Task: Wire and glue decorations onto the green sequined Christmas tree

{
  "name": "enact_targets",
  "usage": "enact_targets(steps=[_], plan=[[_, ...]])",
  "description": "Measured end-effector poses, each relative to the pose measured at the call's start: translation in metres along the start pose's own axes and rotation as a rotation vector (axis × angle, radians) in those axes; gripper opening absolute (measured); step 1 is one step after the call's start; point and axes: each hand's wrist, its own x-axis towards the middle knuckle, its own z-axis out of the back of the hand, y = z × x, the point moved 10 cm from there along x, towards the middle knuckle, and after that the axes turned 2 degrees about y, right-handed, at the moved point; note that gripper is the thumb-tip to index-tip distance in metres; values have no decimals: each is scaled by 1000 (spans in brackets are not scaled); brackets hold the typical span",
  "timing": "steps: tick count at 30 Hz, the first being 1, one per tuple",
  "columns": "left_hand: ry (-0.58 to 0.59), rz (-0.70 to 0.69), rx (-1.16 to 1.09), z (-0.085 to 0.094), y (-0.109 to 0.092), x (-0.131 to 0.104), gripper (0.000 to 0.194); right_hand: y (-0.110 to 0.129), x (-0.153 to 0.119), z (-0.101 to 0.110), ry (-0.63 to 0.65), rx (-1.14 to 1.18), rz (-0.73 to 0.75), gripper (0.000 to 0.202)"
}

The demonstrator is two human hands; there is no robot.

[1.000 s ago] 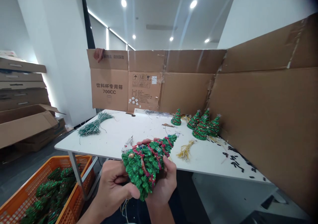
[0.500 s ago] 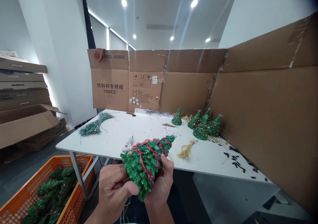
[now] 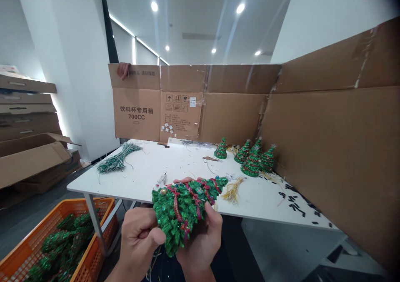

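A small green artificial Christmas tree (image 3: 183,215) with red glittery garland and tiny ornaments lies tilted in front of me, its tip to the upper right. My right hand (image 3: 201,236) grips it from below, with the thumb on the near side and fingertips showing behind the far edge. Against the base at the left is my left hand (image 3: 139,234), its fingers curled in and its thumb bent over them. What those fingers pinch, if anything, is hidden. Thin strands (image 3: 153,265) hang below the hands.
The white table (image 3: 150,165) holds a green wire bundle (image 3: 120,158), golden ties (image 3: 233,190), a pen-like tool (image 3: 161,179), several finished trees (image 3: 251,161) and black scraps (image 3: 293,203). Cardboard walls (image 3: 234,111) enclose it; another person's hand (image 3: 123,70) grips the top. An orange crate (image 3: 103,215) of trees stands left.
The tree has turned, so its tip sits lower and farther right. My left thumb has drawn back from the tree's base, and my right hand has shifted slightly.
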Motion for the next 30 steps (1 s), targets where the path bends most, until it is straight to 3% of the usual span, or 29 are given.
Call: enact_targets(steps=[3,10,20,30], plan=[[26,39,-30,-3,5,0,64,4,1,1,-7,-27,7,34],[128,152,-187,-15,22,-4,72,-3,10,-1,46,-50,-130,38],[151,246,-366,-21,32,-7,79,-1,9,6,12,-67,-71,39],[122,290,-357,-21,35,-5,83,-4,11,6,6,-65,-87,39]])
